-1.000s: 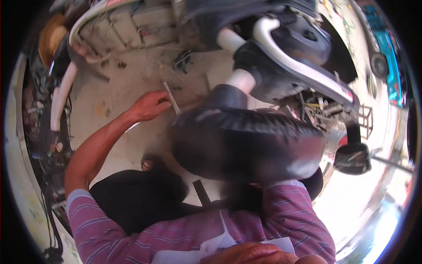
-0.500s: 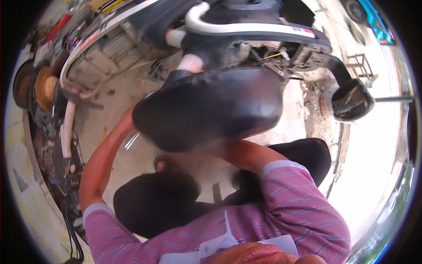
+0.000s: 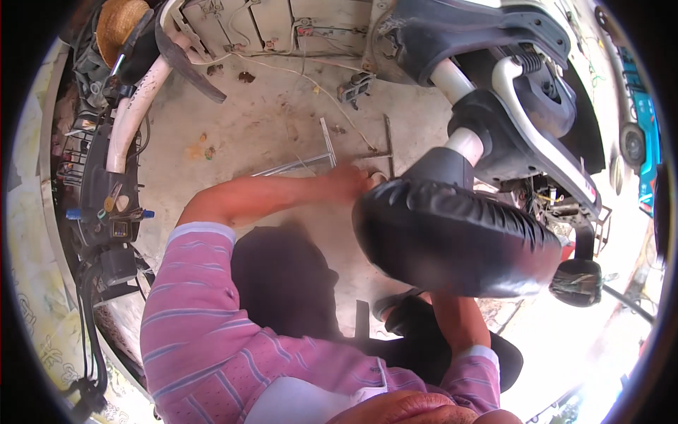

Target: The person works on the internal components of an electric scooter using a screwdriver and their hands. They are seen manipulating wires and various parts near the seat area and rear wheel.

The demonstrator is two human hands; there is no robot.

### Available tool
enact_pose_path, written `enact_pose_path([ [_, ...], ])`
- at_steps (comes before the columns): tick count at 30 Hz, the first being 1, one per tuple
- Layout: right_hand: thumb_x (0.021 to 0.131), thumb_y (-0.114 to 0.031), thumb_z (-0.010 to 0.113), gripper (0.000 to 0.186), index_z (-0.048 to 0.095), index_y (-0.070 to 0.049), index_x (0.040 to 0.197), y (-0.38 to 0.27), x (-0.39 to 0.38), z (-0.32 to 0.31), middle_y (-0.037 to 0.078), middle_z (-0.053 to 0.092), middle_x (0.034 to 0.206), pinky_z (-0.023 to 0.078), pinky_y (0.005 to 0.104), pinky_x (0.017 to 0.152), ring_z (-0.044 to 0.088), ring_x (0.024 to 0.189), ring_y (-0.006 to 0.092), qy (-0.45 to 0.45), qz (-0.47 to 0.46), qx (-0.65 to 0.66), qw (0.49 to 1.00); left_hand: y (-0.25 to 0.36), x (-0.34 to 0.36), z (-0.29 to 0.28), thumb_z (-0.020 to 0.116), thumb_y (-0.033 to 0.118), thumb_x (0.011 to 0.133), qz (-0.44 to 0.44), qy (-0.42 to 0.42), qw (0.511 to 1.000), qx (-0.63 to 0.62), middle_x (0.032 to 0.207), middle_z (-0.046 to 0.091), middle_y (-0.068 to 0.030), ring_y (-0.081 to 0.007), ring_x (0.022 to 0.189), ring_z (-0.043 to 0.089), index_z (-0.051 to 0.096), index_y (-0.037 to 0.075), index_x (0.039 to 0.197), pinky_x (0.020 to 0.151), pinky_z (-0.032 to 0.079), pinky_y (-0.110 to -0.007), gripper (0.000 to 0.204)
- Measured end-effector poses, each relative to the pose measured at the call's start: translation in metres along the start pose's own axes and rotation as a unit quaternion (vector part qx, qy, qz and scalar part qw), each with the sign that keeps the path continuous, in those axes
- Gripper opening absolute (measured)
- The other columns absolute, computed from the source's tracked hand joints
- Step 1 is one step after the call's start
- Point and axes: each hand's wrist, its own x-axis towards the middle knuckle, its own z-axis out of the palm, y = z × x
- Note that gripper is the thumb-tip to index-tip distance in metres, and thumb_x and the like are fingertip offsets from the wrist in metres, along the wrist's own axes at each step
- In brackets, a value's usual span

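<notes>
The black cushion hides the right grip entirely.

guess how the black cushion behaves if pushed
The black cushion probably gives softly, since its cover wrinkles along one edge. Its glossy surface may feel slippery. It likely resists rolling, as it seems joined to the white tube.

Cushion at right — bars to its left, hat beyond them at far left

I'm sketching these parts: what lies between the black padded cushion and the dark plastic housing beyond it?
In the head view, a black tapered collar and a short white tube section lie between the cushion and the housing.
</notes>
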Motion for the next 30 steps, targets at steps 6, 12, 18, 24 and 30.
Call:
enact_pose_path([
  [6,0.095,-0.023,0.065,0.026,0.068,-0.003,0.111,0.005,-0.034,-0.023,0.005,0.069,0.096,0.051,0.0263,0.070,0.064,0.080,0.0122,0.070,0.040,0.006,0.997,0.018,-0.007,0.022,0.067,0.023,0.080,0.052,-0.050,0.997,0.032,0.086,0.069,-0.0173,-0.0368,0.079,0.071,0.064,0.003,0.100,0.063,0.055,-0.054,0.028],
  [12,0.095,-0.024,0.065,0.027,0.069,-0.003,0.111,-0.001,-0.038,-0.041,0.005,0.069,0.095,0.051,0.0266,0.069,0.064,0.080,0.0125,0.094,0.029,-0.021,0.995,0.041,-0.002,-0.061,0.067,0.028,0.085,-0.128,-0.159,0.973,-0.105,0.099,0.070,-0.0179,-0.0391,0.095,0.070,0.065,0.006,0.109,0.079,0.056,-0.050,0.032],
  [18,0.095,-0.024,0.065,0.027,0.069,-0.003,0.110,0.000,-0.001,-0.050,0.005,0.069,0.095,0.051,0.0269,0.069,0.065,0.079,0.0127,0.063,-0.033,-0.058,0.996,-0.006,-0.033,-0.139,0.068,0.028,0.084,-0.204,-0.009,0.962,-0.182,0.099,0.069,-0.0163,-0.0357,0.096,0.069,0.064,0.010,0.115,0.079,0.055,-0.047,0.036],
  [24,0.094,-0.025,0.066,0.028,0.070,-0.002,0.110,0.012,0.024,-0.080,0.005,0.069,0.094,0.051,0.0273,0.069,0.065,0.079,0.0130,0.053,-0.117,-0.046,0.991,0.037,-0.079,-0.203,0.064,0.020,0.098,-0.371,0.155,0.860,-0.315,0.088,0.060,-0.0013,-0.0062,0.070,0.054,0.062,0.002,0.114,0.061,0.047,-0.025,0.024],
  [30,0.094,-0.026,0.066,0.028,0.070,-0.002,0.109,0.016,0.047,-0.093,0.005,0.069,0.094,0.051,0.0276,0.069,0.065,0.078,0.0132,0.038,-0.204,-0.024,0.978,0.096,-0.103,-0.255,0.062,0.033,0.103,-0.346,0.428,0.687,-0.475,0.084,0.060,-0.0016,-0.0107,0.068,0.055,0.064,0.008,0.114,0.063,0.047,-0.030,0.028],
])
